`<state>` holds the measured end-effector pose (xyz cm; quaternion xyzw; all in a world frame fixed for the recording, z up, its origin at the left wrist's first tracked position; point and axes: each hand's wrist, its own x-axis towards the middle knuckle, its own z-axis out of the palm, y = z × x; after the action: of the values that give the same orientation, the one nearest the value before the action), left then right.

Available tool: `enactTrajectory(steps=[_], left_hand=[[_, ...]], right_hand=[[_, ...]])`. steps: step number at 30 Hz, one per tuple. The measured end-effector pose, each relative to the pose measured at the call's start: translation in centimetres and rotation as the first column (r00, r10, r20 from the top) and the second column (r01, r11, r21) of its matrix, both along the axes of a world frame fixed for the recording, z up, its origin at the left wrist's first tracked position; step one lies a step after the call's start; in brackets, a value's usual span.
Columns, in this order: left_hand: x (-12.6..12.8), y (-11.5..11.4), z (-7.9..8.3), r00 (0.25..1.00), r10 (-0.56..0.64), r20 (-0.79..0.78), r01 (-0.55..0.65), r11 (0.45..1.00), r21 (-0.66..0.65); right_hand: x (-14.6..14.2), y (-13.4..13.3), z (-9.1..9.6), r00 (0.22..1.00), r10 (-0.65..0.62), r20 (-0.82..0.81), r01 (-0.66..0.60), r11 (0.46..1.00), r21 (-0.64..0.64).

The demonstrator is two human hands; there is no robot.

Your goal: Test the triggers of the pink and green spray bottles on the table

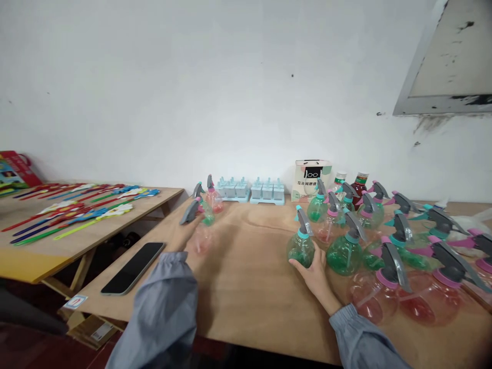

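Observation:
My right hand (315,269) is wrapped round the lower side of a round clear spray bottle (300,248) with a teal collar, grey trigger head and green liquid inside. On the left, my left hand (184,233) is closed at the neck of a pink-collared spray bottle (202,240), slightly blurred; its fingertips are partly hidden. Just behind that one stand a green spray bottle (208,212) and a pink spray bottle (216,202). To the right of my right hand are several more spray bottles, among them a green one (344,254) and a red one (372,302).
A black phone (134,268) lies at the table's left edge. Along the wall stand two pale-blue popsicle mould sets (267,192), a paper bag (307,179) and a red-filled bottle (359,187). Another table (88,238) at left bears colourful hand-shaped sticks (96,215).

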<state>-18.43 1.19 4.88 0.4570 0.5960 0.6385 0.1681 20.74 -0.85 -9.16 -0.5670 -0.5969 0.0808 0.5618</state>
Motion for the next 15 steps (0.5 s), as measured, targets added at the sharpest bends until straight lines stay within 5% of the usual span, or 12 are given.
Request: enactTrajectory(steps=[3,7,15], left_hand=[[-4.6,1.7,-1.2,0.996,0.08,-0.033,-0.078,0.995,0.054],[-7.7,3.7,-2.7,0.992,0.104,-0.068,-0.101,0.994,0.043],[-7.2,5.2,-2.5,0.974,0.17,-0.147,-0.16,0.984,0.075]], right_hand=[[-0.1,-0.1,0.2,1.0,0.002,-0.003,-0.002,1.0,-0.009],[-0.1,-0.3,0.4,1.0,0.002,0.001,-0.002,1.0,-0.014],[-0.1,-0.2,0.5,1.0,0.007,0.014,-0.006,1.0,-0.012]])
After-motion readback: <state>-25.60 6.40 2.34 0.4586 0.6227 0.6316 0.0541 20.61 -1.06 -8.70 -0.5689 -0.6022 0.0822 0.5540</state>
